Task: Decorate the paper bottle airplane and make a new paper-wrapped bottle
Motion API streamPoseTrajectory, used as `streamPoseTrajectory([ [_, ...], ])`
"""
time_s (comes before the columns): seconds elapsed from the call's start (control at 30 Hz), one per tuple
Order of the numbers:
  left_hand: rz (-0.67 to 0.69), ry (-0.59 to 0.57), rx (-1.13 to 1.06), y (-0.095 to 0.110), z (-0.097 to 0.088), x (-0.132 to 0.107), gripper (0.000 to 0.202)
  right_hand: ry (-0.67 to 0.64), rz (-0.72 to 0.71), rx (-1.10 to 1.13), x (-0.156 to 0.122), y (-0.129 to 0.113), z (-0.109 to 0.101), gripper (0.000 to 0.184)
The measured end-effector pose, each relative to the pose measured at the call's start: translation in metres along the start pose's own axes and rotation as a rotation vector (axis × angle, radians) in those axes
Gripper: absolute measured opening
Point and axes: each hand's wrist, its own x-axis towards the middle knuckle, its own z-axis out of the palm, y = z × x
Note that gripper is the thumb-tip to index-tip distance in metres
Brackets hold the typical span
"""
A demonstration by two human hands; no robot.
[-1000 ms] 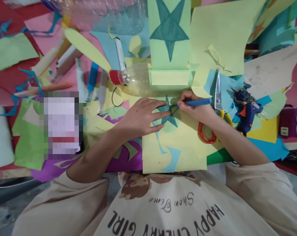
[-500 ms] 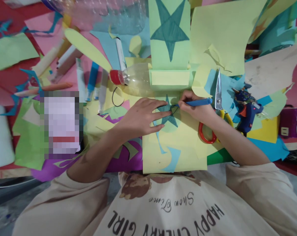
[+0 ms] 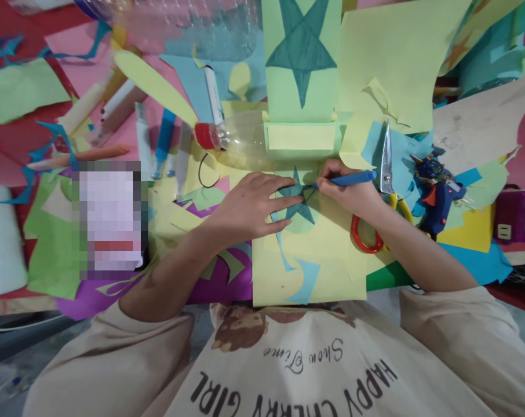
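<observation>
A blue marker pinched at a green star
The person's right hand [image 3: 348, 196] has its fingers closed around the blue marker [image 3: 356, 177], tip at the edge of the small dark green star [image 3: 305, 214], which lies on pale green paper over a yellow sheet [image 3: 336, 266]. The left hand [image 3: 254, 204] is flat, its fingers loosely spread and grasping nothing, fingertips resting on the star. Scissors [image 3: 386, 168] lie beside the right forearm.

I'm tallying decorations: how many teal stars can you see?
2. The large star is on the green card at the top; the small star is partly covered by the left hand. Others may be hidden.
</observation>
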Motion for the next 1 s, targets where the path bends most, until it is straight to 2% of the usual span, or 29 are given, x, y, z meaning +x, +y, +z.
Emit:
streamPoseTrajectory([
  [0.6,0.000,-0.009,0.015,0.0004,-0.0013,0.0000,0.039,0.033,0.022,-0.017,0.0023,0.0011,0.0025,0.024],
  [0.83,0.034,0.030,0.032,-0.0004,0.0004,0.0001,0.039,0.029,0.007,-0.031,0.0018,0.0001,0.0019,0.024],
  [1.0,0.024,0.014,0.018,-0.0001,0.0001,0.0002,0.039,0.037,0.011,0.034,0.0018,0.0015,0.0025,0.022],
])
